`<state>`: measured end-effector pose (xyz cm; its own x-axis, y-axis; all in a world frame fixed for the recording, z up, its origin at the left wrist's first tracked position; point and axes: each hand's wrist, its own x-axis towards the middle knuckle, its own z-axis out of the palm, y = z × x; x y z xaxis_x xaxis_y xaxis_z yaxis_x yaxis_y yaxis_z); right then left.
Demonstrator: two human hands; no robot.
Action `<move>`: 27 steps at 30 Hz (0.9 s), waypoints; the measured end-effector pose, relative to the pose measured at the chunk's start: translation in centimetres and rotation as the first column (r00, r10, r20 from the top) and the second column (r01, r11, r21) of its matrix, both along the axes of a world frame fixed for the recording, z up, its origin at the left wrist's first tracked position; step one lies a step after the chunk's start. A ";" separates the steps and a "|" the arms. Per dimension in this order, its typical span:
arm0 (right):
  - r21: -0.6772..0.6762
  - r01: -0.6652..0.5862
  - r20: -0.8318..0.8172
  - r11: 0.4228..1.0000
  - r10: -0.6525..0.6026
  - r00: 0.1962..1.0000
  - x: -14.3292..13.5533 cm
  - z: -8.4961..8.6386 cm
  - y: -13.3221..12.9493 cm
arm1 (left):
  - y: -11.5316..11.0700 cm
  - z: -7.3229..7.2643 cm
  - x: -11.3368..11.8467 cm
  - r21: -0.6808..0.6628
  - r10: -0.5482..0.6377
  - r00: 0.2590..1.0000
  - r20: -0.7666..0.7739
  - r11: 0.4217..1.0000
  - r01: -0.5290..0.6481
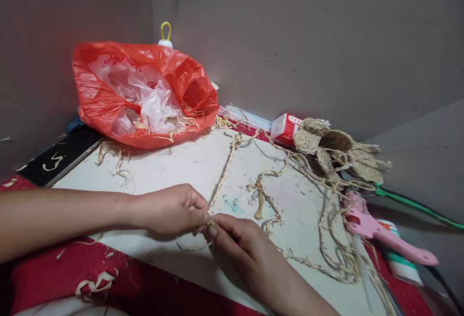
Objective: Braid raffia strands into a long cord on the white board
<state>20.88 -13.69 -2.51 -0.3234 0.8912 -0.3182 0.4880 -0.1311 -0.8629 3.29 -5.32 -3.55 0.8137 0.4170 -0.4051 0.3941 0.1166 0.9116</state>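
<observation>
- left hand (174,209): fingers pinched on braided cord (223,176)
- right hand (244,243): fingertips pinched at cord too, just beside left's
- cord: runs from fingertips toward 1 o'clock, over white board (174,168)

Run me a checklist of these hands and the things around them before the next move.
1. Left hand has hold of the braided cord: ok.
2. Right hand pinching close beside it: ok, the fingertips meet.
3. Braided cord free of overlaps: not ok, lengths cross at the right.
4. Red bag open: ok, its mouth shows white plastic inside.
5. Pink glue gun cold: cannot tell, nothing visible settles it.
</observation>
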 end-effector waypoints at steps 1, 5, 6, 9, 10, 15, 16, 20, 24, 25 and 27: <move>0.008 0.008 0.024 1.000 -0.008 1.000 0.1 0.2 0.0 | -0.1 0.1 0.0 0.017 0.014 1.000 -0.009 1.000 -0.014; 0.042 0.053 0.080 0.998 -0.056 0.995 0.2 1.0 0.1 | -0.7 0.3 -0.2 0.075 0.051 0.999 0.008 0.996 -0.052; 0.033 0.071 0.064 0.997 -0.073 0.995 0.1 1.1 0.1 | -0.8 0.3 -0.2 0.089 0.053 0.998 0.019 0.995 -0.054; -0.046 0.141 -0.041 0.989 -0.143 0.989 -0.7 0.8 -0.5 | -1.2 0.6 -0.1 0.076 0.047 0.996 0.081 0.996 -0.054; -0.078 0.159 -0.074 0.984 -0.165 0.984 -1.0 0.6 -0.8 | -1.3 0.6 -0.1 0.046 0.050 0.994 0.101 0.997 -0.055; 0.054 0.166 -0.016 0.985 -0.165 0.986 -2.4 -0.6 -2.1 | -1.5 -0.3 0.2 -0.133 0.133 0.978 0.160 0.985 -0.112; 0.134 0.151 0.041 0.979 -0.158 0.987 -2.5 -0.8 -2.3 | -1.5 -0.5 0.2 -0.142 0.148 0.975 0.167 0.982 -0.125; 0.331 0.062 0.267 0.942 -0.157 0.951 -2.7 -1.0 -2.7 | -1.6 -0.9 0.1 -0.126 0.168 0.971 0.168 0.981 -0.148; 0.409 -0.020 0.406 0.912 -0.163 0.899 -2.7 -1.8 -2.9 | -1.9 -0.6 0.0 -0.139 0.176 0.963 0.204 0.979 -0.150; 0.427 -0.041 0.433 0.903 -0.164 0.886 -2.7 -2.2 -3.0 | -1.9 -0.5 0.0 -0.136 0.177 0.961 0.214 0.979 -0.151; 0.460 -0.093 0.486 0.883 -0.162 0.859 -2.8 -3.1 -3.1 | -1.9 -0.5 0.0 -0.122 0.179 0.960 0.217 0.980 -0.155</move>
